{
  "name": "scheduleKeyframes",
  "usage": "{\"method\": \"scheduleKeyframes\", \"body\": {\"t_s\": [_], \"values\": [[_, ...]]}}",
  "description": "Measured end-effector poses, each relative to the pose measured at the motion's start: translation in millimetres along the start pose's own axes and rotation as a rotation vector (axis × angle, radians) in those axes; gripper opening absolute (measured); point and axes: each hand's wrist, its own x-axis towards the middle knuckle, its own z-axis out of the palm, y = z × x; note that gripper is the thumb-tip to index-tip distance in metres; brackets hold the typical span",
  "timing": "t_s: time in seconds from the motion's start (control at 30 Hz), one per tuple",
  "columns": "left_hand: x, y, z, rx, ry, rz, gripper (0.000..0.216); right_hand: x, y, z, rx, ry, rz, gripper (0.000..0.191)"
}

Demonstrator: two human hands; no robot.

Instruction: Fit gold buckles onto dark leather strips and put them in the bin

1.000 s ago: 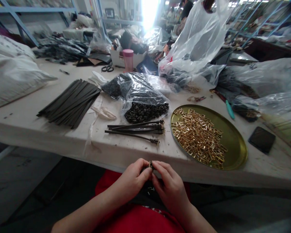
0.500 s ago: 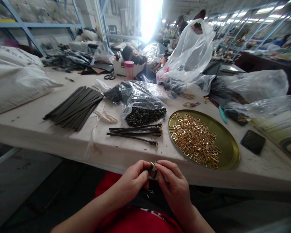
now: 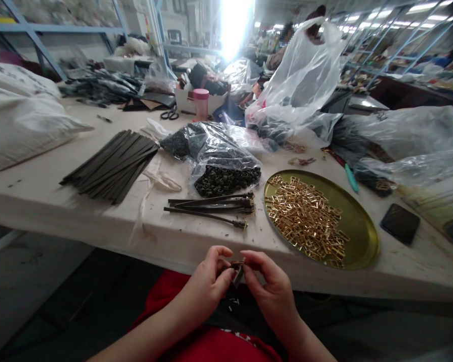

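Just off the table's front edge, both hands hold one dark strap (image 3: 237, 277) with a small gold buckle (image 3: 236, 264) at its end. My left hand (image 3: 213, 276) pinches it from the left, thumb and fingers closed. From the other side, the fingertips of my right hand (image 3: 268, 279) grip the buckle end. Behind the hands lie several straps with gold buckles fitted (image 3: 211, 205). A round gold tray (image 3: 362, 236) to the right carries a heap of loose gold buckles (image 3: 309, 218). Small black loops (image 3: 226, 180) spill from a clear plastic bag (image 3: 226, 146).
A fanned stack of dark straps (image 3: 111, 166) lies on the left beside a white sack (image 3: 26, 125). Right of the tray are a phone (image 3: 400, 223) and a teal-handled tool (image 3: 351, 177). Scissors (image 3: 169, 113), a pink-lidded jar (image 3: 201, 104) and plastic bags (image 3: 302, 75) stand farther back.
The buckle has turned in my fingers, and the strap now hangs down below it. My right fingers have shifted around the buckle end. The camera view has moved slightly.
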Motion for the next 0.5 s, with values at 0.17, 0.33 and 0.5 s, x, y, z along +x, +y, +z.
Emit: {"method": "scheduleKeyframes", "body": {"t_s": [0.17,0.33,0.5], "values": [[6,3,-6,0.102,-0.163,0.037,0.042,13,5,4,0.610,-0.081,0.544,0.029],[20,4,-12,0.083,-0.189,0.034,0.027,23,18,9,0.738,-0.130,0.711,0.038],[35,-5,-23,0.032,-0.188,-0.050,0.027,55,25,-2,0.385,-0.203,0.537,0.033]]}}
